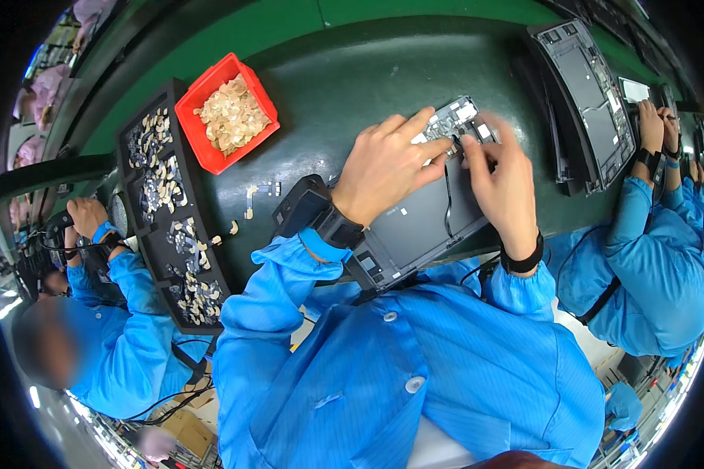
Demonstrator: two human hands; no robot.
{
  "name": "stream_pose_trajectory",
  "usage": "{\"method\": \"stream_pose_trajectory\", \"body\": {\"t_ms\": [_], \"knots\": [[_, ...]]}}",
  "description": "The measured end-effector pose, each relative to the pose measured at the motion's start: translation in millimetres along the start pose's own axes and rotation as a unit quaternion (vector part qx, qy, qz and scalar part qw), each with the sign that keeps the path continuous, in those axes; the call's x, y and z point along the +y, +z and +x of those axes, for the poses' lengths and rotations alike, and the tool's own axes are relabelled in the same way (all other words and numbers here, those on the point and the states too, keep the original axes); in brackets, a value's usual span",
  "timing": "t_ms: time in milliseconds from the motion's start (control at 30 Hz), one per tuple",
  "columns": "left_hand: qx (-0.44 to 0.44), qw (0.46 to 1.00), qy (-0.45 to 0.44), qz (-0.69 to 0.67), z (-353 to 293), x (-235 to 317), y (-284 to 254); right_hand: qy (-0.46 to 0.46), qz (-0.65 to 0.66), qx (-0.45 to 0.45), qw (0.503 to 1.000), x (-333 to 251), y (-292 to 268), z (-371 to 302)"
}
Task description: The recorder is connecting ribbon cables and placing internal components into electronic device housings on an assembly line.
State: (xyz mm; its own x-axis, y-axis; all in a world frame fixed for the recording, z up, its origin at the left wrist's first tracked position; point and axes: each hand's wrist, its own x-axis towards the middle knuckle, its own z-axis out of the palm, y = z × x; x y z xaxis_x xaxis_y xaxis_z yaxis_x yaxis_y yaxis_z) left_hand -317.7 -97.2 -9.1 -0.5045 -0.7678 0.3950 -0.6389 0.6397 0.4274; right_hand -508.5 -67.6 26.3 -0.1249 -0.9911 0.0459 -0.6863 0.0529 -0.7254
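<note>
An opened dark tablet-like device (414, 227) lies tilted on the green work surface in front of me, its circuit board (454, 117) exposed at the far end. My left hand (387, 164) rests flat on the device, fingers reaching to the board. My right hand (504, 184) is beside it, fingertips pinched at the board's edge near a thin black cable (448, 205). What the right fingers pinch is too small to tell. Both wrists wear black straps.
A red bin (203, 148) of pale small parts and a long black tray (137, 207) of similar parts stand at the left. A few loose flex parts (260, 191) lie on the green surface. Another opened device (587, 98) stands at the right. Co-workers in blue coats sit on both sides.
</note>
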Motion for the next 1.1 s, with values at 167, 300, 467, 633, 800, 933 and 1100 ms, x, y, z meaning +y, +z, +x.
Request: {"method": "stream_pose_trajectory", "body": {"t_ms": [167, 300, 467, 633, 800, 933, 1100], "knots": [[-0.01, 1.0, -0.007, -0.008, -0.6, -0.8, -3.5, -0.003, 0.023, 0.003, 1.0, 3.9, 0.2, 0.4], [-0.001, 1.0, -0.01, -0.012, -1.6, -0.7, -1.1, -0.065, -0.007, 0.005, 0.998, 9.4, -1.3, 0.2], [-0.005, 1.0, -0.013, -0.025, -0.9, -2.5, -0.9, -0.019, -0.019, -0.032, 0.999, -3.4, -18.4, -4.9], [-0.025, 0.997, -0.046, -0.053, 2.9, 5.5, -6.7, 0.097, 0.115, -0.094, 0.984, 1.8, -29.4, 0.2], [0.056, 0.998, 0.0, -0.02, 11.8, 21.3, -2.9, 0.127, 0.2, -0.055, 0.97, 26.4, -36.0, -1.2], [0.02, 0.993, 0.0, -0.113, 24.9, 38.4, 17.4, 0.124, 0.239, -0.073, 0.96, 42.6, -35.2, -1.9], [0.03, 0.988, 0.001, -0.154, 30.4, 41.9, 32.3, 0.16, 0.302, -0.103, 0.934, 58.0, -47.0, -1.2]]}}
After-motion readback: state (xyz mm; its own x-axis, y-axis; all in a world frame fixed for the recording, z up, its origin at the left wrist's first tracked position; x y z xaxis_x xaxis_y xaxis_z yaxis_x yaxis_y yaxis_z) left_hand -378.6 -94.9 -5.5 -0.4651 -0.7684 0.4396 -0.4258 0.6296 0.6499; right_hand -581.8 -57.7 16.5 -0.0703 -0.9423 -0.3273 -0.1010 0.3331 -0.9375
